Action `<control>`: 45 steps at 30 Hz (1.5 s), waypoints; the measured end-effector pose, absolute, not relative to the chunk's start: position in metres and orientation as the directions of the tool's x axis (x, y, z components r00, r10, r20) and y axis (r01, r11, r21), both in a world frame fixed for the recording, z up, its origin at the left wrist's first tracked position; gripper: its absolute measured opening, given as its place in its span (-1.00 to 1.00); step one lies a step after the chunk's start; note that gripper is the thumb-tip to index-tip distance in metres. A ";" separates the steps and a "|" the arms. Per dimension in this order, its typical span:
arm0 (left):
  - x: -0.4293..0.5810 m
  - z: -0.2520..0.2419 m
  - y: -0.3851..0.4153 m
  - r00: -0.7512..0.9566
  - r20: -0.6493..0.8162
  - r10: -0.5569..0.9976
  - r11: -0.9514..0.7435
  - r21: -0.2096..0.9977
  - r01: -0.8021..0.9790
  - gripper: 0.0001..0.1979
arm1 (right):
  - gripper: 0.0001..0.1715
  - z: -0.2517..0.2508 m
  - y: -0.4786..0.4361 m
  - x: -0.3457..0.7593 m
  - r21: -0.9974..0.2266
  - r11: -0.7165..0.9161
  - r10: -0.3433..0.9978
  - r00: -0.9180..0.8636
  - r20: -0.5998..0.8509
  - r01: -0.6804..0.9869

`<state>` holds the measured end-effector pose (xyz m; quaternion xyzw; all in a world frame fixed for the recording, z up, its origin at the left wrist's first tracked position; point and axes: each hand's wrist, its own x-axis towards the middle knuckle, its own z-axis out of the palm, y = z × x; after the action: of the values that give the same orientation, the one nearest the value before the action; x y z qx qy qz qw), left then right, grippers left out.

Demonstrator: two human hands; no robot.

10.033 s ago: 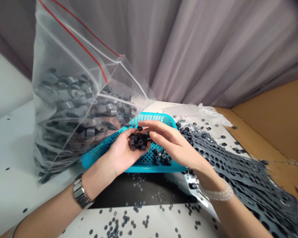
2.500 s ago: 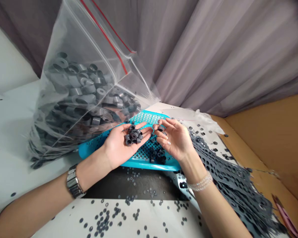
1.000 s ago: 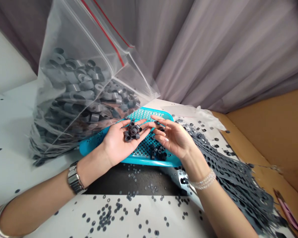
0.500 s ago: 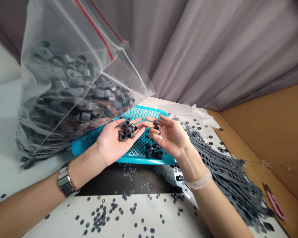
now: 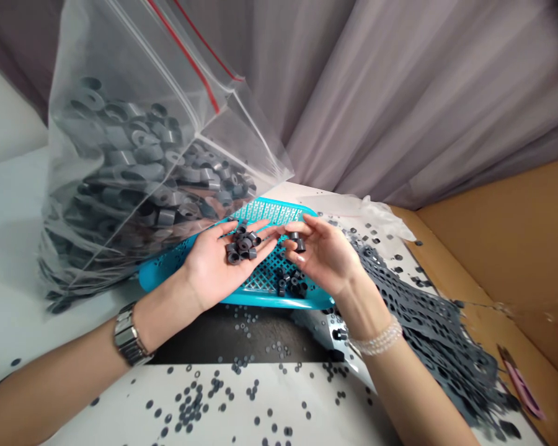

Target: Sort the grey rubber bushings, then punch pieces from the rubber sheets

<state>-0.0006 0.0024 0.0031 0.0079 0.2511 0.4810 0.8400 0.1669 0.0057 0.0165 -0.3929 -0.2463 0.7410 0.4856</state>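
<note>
My left hand point(image 5: 209, 266) lies palm up with fingers outstretched, bearing a small pile of dark grey rubber caps point(image 5: 244, 244), short cylinders with a hole. Beside its fingertips, my right hand point(image 5: 328, 260) is turned palm up with curled fingers, and a few of the same caps point(image 5: 298, 243) rest in them. Both hands are above a blue perforated plastic basket point(image 5: 279, 302). More caps point(image 5: 292, 284) lie in a cluster at the basket's near right end. Left of the hands stands a large clear zip bag point(image 5: 134, 167) filled with similar grey pieces, overlapping the basket's far left side.
Dark punched rubber sheets point(image 5: 423, 322) are heaped at the right. Small dark discs point(image 5: 190, 402) are scattered over the white table point(image 5: 121, 415). Pink-handled scissors or cutters point(image 5: 523, 387) lie by a cardboard wall point(image 5: 502, 229) at far right. A grey curtain point(image 5: 353, 93) hangs behind.
The fingers of my right hand have curled in more, bringing the caps in them together. My left hand still bears its pile. The whole view has shifted slightly.
</note>
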 end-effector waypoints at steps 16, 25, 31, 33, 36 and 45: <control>0.000 0.002 0.002 0.433 -0.367 0.824 0.549 0.321 -0.772 -0.52 | -0.86 0.002 -0.003 0.155 -0.867 0.264 0.963 -0.171 0.210 0.423; 0.001 0.001 0.002 0.408 -0.392 0.825 0.530 0.281 -0.800 -0.51 | -0.93 0.001 0.004 0.163 -0.938 -0.221 0.921 -0.375 -0.110 -0.268; 0.000 -0.001 0.003 0.418 -0.371 0.830 0.520 0.240 -0.820 -0.51 | -0.88 0.010 0.001 0.161 -0.839 -0.345 0.886 -0.440 -0.143 -0.421; 0.000 -0.001 0.003 0.422 -0.374 0.826 0.523 0.228 -0.821 -0.50 | -0.88 0.010 0.000 0.162 -0.808 -0.355 0.886 -0.445 -0.131 -0.469; 0.000 0.000 0.002 0.442 -0.362 0.821 0.536 0.219 -0.816 -0.49 | -0.94 0.008 0.001 0.164 -0.763 -0.348 0.898 -0.426 -0.105 -0.545; 0.001 0.001 0.001 0.444 -0.356 0.822 0.536 0.219 -0.815 -0.49 | -0.70 0.004 0.004 0.162 -0.848 -0.341 0.921 -0.324 -0.215 -0.405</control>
<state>0.0012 0.0007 0.0012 0.0078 0.2138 0.4817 0.8498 0.1619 0.0038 0.0038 -0.3649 -0.3536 0.7329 0.4523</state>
